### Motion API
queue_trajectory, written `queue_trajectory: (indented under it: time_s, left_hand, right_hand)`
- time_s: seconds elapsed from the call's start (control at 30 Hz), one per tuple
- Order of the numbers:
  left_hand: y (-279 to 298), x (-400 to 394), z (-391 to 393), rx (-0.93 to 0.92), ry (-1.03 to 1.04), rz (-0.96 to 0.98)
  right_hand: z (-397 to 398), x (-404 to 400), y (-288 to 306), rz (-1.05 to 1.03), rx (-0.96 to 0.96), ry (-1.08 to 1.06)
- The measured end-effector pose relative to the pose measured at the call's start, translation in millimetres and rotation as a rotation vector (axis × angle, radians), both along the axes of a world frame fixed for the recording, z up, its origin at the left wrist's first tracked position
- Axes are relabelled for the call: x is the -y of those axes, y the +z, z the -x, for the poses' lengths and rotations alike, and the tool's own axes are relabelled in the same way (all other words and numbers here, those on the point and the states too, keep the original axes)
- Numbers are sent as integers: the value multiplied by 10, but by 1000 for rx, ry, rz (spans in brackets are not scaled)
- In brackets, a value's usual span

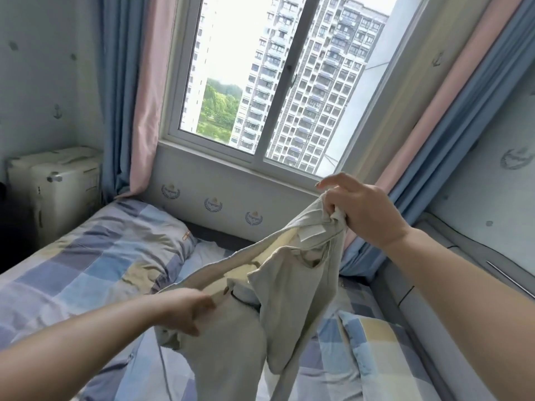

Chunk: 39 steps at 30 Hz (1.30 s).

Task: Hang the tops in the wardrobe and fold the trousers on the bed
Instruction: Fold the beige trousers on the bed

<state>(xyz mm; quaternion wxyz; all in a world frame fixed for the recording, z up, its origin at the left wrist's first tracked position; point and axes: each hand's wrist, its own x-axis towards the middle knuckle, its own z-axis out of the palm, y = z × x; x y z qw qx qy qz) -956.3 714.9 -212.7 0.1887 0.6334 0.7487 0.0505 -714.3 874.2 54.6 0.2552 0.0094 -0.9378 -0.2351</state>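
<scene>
Beige trousers (278,290) hang above the checked bed (86,256): our right hand (362,209) bunches the waistband, our left hand (188,311) pinches it lower. We judge folding is starting; next, both grips should level the waistband.

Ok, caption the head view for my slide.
Both hands, left and right, hold beige trousers above the bed.

Left hand (185,311) blurred, garment (289,299) hem cut off below
</scene>
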Motion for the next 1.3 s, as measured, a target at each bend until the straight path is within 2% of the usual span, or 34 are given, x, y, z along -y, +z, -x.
queue_trajectory:
  time_s: [0.13,0.23,0.3,0.47,0.63,0.8,0.93,1.0,1.1,1.13,1.23,1.3]
  left_hand:
    - [-235,136,129,-72,87,156]
    - [-368,228,240,-118,226,173]
    - [-396,253,306,-112,304,104]
    - [-359,65,182,-11,235,-58]
    - [-503,-278,-181,137,257,-55]
    - [-531,-543,-326,177,323,-69]
    - [-645,-719,-382,95,338,-2]
    - [-737,-745,-402,151,343,14]
    - [-779,-803,-441,439,368,-93]
    - [-742,-784,-437,484,391,-136]
    - [-589,-728,-365,450,541,-309]
    - [-464,-662,-278,461,599,-353]
  right_hand:
    - [29,-22,2,16,-8,-5]
    - [-11,-49,25,3,-16,24]
    - [-45,-78,53,14,-29,40]
    - [-65,-103,126,28,3,57]
    - [-246,-125,222,31,42,63]
    - [-521,-199,311,29,54,44]
    - [-725,-324,306,53,78,30]
    - [-815,-417,281,96,98,1]
    - [-1004,-598,277,169,138,-38]
    - [-1056,-658,260,200,152,-43]
    - [-1197,-850,145,249,158,-102]
    - [-1221,-942,25,325,149,-153]
